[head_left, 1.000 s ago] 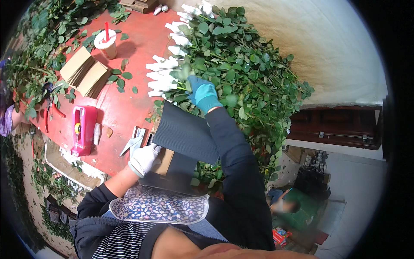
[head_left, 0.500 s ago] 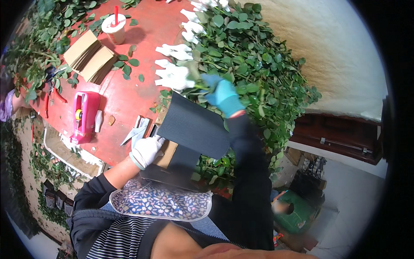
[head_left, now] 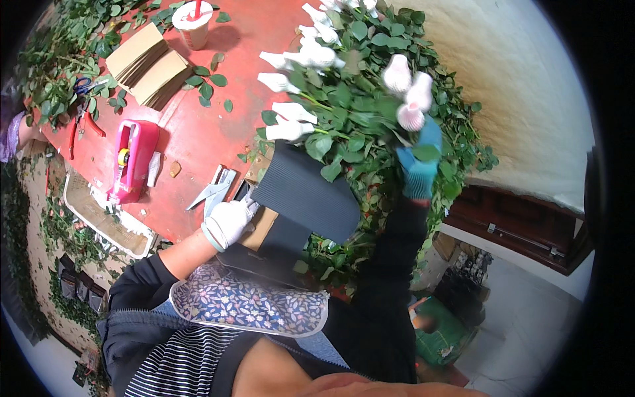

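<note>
My right hand (head_left: 421, 165), in a blue-green glove, is closed around the stems of a few roses (head_left: 397, 74). Their pale pinkish-white heads wear white mesh sleeves and stand above my fist, over a large leafy pile. More sleeved roses (head_left: 291, 123) lie on this pile, heads toward the left. In a white glove, my left hand (head_left: 228, 221) grips the left edge of a dark corrugated sheet (head_left: 307, 192). The sheet curves up over a brown cardboard piece (head_left: 258, 229) and a dark flat surface. My left fingertips are partly hidden at that edge.
On the red table (head_left: 218, 142) are a pink tape dispenser (head_left: 137, 159), a grey metal stapler-like tool (head_left: 213, 192), stacked brown cardboard (head_left: 149, 66), a lidded cup (head_left: 193, 26) and red-handled pruners (head_left: 83, 132). A person's purple sleeve (head_left: 10, 135) shows at the far left.
My right hand has moved right, away from the sleeved heads at the pile's left edge, and a few roses now stand upright in it. My left hand stays at the sheet's edge.
</note>
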Demonstrator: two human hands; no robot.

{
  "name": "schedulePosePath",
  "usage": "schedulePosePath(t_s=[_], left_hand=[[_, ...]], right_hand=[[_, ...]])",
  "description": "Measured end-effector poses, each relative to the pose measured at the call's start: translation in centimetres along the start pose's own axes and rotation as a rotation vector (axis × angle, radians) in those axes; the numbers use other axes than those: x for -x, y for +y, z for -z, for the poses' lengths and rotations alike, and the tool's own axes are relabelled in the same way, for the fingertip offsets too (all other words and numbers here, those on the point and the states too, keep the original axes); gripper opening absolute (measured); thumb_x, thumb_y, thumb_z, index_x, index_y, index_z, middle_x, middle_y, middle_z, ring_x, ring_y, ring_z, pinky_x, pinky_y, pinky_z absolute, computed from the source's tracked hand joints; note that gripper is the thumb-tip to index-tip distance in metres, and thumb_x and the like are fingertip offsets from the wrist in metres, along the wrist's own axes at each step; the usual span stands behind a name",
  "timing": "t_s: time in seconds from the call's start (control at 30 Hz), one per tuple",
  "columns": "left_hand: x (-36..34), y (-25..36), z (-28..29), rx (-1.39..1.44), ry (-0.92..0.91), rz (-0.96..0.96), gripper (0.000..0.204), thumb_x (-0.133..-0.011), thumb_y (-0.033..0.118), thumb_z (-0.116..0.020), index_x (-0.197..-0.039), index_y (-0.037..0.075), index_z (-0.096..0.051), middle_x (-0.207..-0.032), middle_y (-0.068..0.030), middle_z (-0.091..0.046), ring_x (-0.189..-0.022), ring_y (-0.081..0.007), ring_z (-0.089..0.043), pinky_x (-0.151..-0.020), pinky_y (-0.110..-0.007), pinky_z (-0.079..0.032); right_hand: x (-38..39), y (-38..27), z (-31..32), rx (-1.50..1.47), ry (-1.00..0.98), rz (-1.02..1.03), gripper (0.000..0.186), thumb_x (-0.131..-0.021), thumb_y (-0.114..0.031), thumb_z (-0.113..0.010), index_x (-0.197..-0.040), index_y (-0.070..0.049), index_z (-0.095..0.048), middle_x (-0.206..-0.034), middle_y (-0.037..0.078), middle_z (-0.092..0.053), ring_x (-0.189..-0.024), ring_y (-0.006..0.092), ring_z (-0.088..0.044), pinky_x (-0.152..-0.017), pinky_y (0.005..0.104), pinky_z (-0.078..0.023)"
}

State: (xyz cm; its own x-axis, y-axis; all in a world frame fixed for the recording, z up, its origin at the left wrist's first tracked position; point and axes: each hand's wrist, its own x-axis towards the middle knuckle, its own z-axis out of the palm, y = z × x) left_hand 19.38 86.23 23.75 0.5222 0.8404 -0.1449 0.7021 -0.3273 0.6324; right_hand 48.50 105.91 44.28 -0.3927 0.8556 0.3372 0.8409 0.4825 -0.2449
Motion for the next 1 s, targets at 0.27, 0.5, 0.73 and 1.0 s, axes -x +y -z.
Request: schedulePosePath(t_s=[0.27,0.5,0.73,1.0], left_hand=[[0.0,0.1,0.1,-0.033,0.072,-0.029,0.053,-0.073,0.024,-0.075,-0.120,0.005,-0.058,-0.102,-0.0118,-0.062,-0.078,-0.0286,-0.066,-0.066,-0.041,-0.054],[0.0,0.2,0.3,-0.036,0.113,-0.066,0.049,-0.074,0.024,-0.075,-0.116,0.005,-0.059,-0.098,-0.0114,-0.061,-0.077,-0.0279,-0.066,-0.066,-0.039,-0.054],[0.2,0.3,0.7,-0.038,0.128,-0.053,0.045,-0.075,0.024,-0.074,-0.114,0.005,-0.060,-0.100,-0.0110,-0.061,-0.078,-0.0285,-0.066,-0.066,-0.039,-0.054],[-0.5,-0.2,-0.9,-0.063,0.023,-0.011,0.077,-0.067,0.032,-0.081,-0.136,0.010,-0.054,-0.140,-0.0137,-0.050,-0.129,-0.0394,-0.045,-0.106,-0.052,-0.034]], right_hand=[[2.9,8.8,2.8,-0.331,-0.050,-0.177,0.029,-0.089,-0.003,-0.063,-0.118,0.002,-0.061,-0.124,0.016,-0.062,-0.111,0.0261,-0.061,-0.089,0.0355,-0.054],[3.1,3.9,-3.5,-0.595,-0.145,-0.249,0.052,-0.079,0.000,-0.065,-0.129,0.000,-0.053,-0.120,0.015,-0.062,-0.105,0.0268,-0.063,-0.087,0.0364,-0.053],[0.5,1.8,4.2,-0.582,-0.102,-0.295,0.041,-0.078,-0.002,-0.067,-0.117,-0.002,-0.058,-0.115,0.011,-0.064,-0.100,0.0264,-0.064,-0.084,0.0387,-0.052],[2.5,4.8,-9.2,0.567,-0.703,0.093,0.036,-0.076,-0.014,-0.068,-0.112,-0.015,-0.064,-0.110,0.008,-0.062,-0.114,0.0295,-0.058,-0.111,0.0532,-0.030]])
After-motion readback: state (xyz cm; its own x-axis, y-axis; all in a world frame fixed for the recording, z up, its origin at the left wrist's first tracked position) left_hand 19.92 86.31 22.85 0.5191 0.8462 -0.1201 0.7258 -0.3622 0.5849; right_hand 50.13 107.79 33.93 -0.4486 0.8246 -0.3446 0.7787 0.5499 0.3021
